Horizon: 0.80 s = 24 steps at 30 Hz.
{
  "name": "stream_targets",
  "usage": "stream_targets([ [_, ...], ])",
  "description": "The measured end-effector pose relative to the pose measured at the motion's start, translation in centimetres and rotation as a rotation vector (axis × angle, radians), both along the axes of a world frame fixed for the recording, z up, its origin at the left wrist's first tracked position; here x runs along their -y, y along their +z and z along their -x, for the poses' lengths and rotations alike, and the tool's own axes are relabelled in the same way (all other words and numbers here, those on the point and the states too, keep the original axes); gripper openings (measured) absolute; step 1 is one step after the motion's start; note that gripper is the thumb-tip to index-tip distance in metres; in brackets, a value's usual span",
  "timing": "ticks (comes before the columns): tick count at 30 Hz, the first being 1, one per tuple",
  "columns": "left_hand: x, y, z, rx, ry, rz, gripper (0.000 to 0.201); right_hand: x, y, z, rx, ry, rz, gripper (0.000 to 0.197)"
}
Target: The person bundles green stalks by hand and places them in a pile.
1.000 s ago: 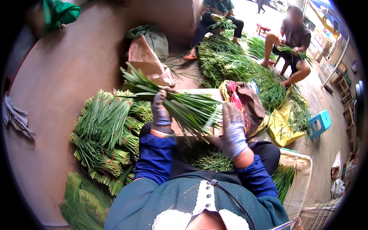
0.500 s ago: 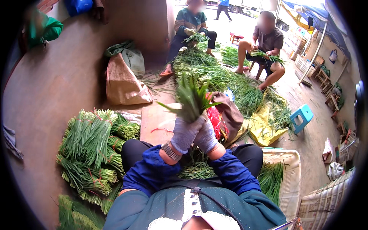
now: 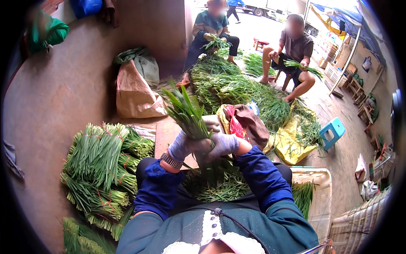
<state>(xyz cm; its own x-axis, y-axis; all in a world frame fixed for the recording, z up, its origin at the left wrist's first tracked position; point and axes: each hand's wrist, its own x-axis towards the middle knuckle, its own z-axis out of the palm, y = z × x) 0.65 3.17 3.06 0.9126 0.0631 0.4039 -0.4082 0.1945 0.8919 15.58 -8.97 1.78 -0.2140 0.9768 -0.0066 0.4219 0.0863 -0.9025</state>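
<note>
Over my lap I hold a bunch of garlic chives point(image 3: 186, 112) with both hands, its green leaf ends tilted up and to the left. My left hand point(image 3: 190, 144), in a pale glove with a metal watch point(image 3: 171, 161) at the wrist, is closed round the lower part. My right hand point(image 3: 225, 144), gloved too, grips the same bunch from the right, its fingers partly behind the leaves. The bunch's lower end is blurred between my forearms. Loose green leaves point(image 3: 220, 188) lie on my lap beneath.
Tied chive bundles point(image 3: 99, 156) are stacked at my left. A board point(image 3: 165, 133) lies ahead, beside a brown cloth point(image 3: 252, 125) and red ties point(image 3: 235, 122). A cream crate point(image 3: 323, 194) stands right. Beyond are a chive heap point(image 3: 228, 86), a blue stool point(image 3: 333, 132) and two seated people.
The bunch has swung from upright to leaning left, and my hands have shifted their hold around it. The seated person at right now holds chives out in one hand.
</note>
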Motion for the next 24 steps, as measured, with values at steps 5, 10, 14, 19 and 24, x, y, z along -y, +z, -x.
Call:
stream_targets([
  [5, -0.7, -2.3, 1.0, -0.098, 0.265, 0.331, 0.027, -1.6, -0.8, -0.1, -0.074, 0.004, 0.136, 0.074],
  [10, -3.5, -2.4, 1.9, -0.04, 0.506, 0.546, 0.026, 2.7, -2.5, -4.4, -0.577, -0.498, -0.175, 0.058],
  [14, -6.4, -4.7, 1.0, 0.141, 0.495, 0.839, 0.009, 7.3, -8.9, -6.4, -1.113, -0.814, -0.241, 0.062],
  [19, -8.6, -8.4, 0.1, 0.161, 0.608, 0.935, 0.01, 7.3, -7.6, 0.7, -1.334, -0.576, -0.267, 0.081],
  [24, -6.8, -7.9, 0.2, -0.083, 0.705, 0.821, 0.024, 7.2, -4.5, 1.3, -1.516, -0.479, -0.34, 0.097],
])
